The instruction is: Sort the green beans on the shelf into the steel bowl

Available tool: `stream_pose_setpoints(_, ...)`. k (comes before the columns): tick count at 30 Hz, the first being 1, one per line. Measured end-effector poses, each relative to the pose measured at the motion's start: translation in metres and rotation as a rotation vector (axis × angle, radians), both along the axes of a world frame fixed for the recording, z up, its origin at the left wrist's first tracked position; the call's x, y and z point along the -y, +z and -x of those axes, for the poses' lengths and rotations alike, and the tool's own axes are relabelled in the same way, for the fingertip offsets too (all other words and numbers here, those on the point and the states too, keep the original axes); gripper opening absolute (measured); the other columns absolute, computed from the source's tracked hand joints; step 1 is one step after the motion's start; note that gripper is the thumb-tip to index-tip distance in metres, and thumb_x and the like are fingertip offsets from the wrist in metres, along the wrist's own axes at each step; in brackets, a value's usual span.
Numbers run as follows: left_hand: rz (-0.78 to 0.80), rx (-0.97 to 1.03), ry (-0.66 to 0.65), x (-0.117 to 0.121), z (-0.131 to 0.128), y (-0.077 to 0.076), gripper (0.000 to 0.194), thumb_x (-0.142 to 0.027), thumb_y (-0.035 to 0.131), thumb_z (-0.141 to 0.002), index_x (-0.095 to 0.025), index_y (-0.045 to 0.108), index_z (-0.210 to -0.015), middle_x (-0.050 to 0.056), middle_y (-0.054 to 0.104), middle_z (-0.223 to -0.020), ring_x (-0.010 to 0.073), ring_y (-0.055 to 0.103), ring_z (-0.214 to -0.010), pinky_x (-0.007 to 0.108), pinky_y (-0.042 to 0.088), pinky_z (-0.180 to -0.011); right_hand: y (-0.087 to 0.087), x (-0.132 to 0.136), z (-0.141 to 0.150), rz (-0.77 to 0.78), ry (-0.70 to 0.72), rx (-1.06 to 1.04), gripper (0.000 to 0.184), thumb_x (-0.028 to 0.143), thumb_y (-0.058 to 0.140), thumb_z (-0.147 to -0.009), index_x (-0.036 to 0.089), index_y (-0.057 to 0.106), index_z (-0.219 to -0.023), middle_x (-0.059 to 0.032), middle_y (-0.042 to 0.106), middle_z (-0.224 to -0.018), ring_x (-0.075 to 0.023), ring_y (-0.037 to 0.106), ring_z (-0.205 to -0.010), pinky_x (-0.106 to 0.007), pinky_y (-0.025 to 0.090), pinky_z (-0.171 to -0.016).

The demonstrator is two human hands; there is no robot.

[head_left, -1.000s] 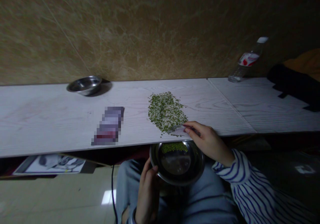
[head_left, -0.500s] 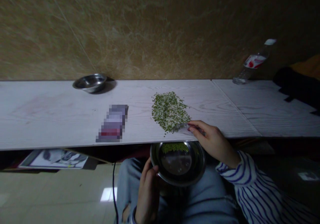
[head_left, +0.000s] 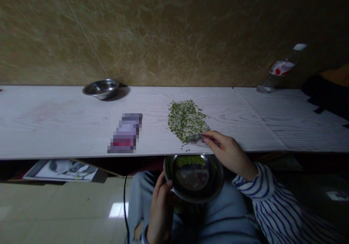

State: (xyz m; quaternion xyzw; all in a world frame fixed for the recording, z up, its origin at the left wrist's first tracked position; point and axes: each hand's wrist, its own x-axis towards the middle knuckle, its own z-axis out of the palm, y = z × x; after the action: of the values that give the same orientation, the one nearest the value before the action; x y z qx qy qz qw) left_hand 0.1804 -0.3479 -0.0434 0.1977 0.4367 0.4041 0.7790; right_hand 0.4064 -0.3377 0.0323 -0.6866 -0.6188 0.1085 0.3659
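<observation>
My left hand (head_left: 160,204) grips the left rim of a steel bowl (head_left: 220,182), thumb over the edge. The bowl is held over my lap, just below the table's front edge, with small green beans (head_left: 191,160) gathered on its far side. My right hand (head_left: 231,151) pinches a thin, shiny greyish piece (head_left: 195,139), whose exact kind I cannot make out. Its far end touches the near edge of a spread pile of green beans (head_left: 187,118) on the table. White shows between these beans; whether it is grain or tabletop I cannot tell.
A second steel bowl (head_left: 100,89) stands by the wall at the back left. A blurred-out flat item (head_left: 125,133) lies left of the beans. At the back right stand a plastic bottle (head_left: 282,68) and dark cloth (head_left: 324,91). An open drawer (head_left: 62,169) juts below the table.
My right hand and the shiny piece have shifted slightly left along the pile's near edge, and a few beans there lie nearer the table edge. The view has shifted slightly; the left hand keeps its grip.
</observation>
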Motion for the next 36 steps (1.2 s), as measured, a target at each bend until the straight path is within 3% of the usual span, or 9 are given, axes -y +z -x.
stream_pose_setpoints(8,-0.027,0.000,0.037,0.000,0.009,-0.002,0.061,-0.032,0.069,-0.081,-0.023,0.058,-0.140,0.012,0.068,-0.132,0.0335,0.061,-0.122,0.042,0.049,-0.098,-0.001,-0.005,0.004,-0.001,0.023,0.002,0.023,0.022,0.054,-0.094,0.021,0.070,-0.109,-0.0054,0.078,-0.105,-0.0211,0.074,-0.095,-0.033,0.058,-0.088)
stream_pose_setpoints(18,-0.049,0.017,0.041,-0.001,0.024,-0.008,0.053,-0.033,0.066,-0.084,-0.026,0.060,-0.137,0.007,0.069,-0.130,0.0311,0.061,-0.121,0.039,0.050,-0.097,-0.001,-0.002,0.017,-0.022,0.126,0.054,0.022,0.020,0.054,-0.095,0.022,0.070,-0.109,-0.0044,0.078,-0.105,-0.0201,0.073,-0.097,-0.033,0.057,-0.089)
stream_pose_setpoints(22,-0.056,0.006,0.062,0.000,0.028,-0.008,0.057,-0.034,0.070,-0.080,-0.025,0.063,-0.135,0.010,0.072,-0.125,0.0336,0.063,-0.117,0.042,0.051,-0.095,0.004,0.007,0.020,-0.018,0.175,0.064,0.020,0.020,0.055,-0.094,0.023,0.071,-0.106,-0.0035,0.078,-0.103,-0.0198,0.073,-0.094,-0.033,0.058,-0.086)
stream_pose_setpoints(31,-0.093,0.037,0.026,0.009,0.022,-0.010,0.053,-0.034,0.067,-0.080,-0.022,0.066,-0.132,0.011,0.073,-0.125,0.0367,0.060,-0.121,0.043,0.051,-0.093,-0.006,0.022,-0.019,-0.083,-0.070,0.053,0.022,0.029,0.054,-0.093,0.022,0.071,-0.107,-0.0060,0.079,-0.102,-0.0234,0.075,-0.092,-0.036,0.060,-0.085)
stream_pose_setpoints(36,-0.066,0.035,-0.012,0.008,0.018,-0.012,0.053,-0.035,0.069,-0.079,-0.024,0.067,-0.131,0.011,0.073,-0.124,0.0362,0.061,-0.121,0.042,0.050,-0.095,-0.007,0.022,-0.023,-0.060,-0.023,0.050,0.022,0.028,0.055,-0.094,0.023,0.071,-0.107,-0.0051,0.078,-0.104,-0.0223,0.074,-0.095,-0.035,0.058,-0.089)
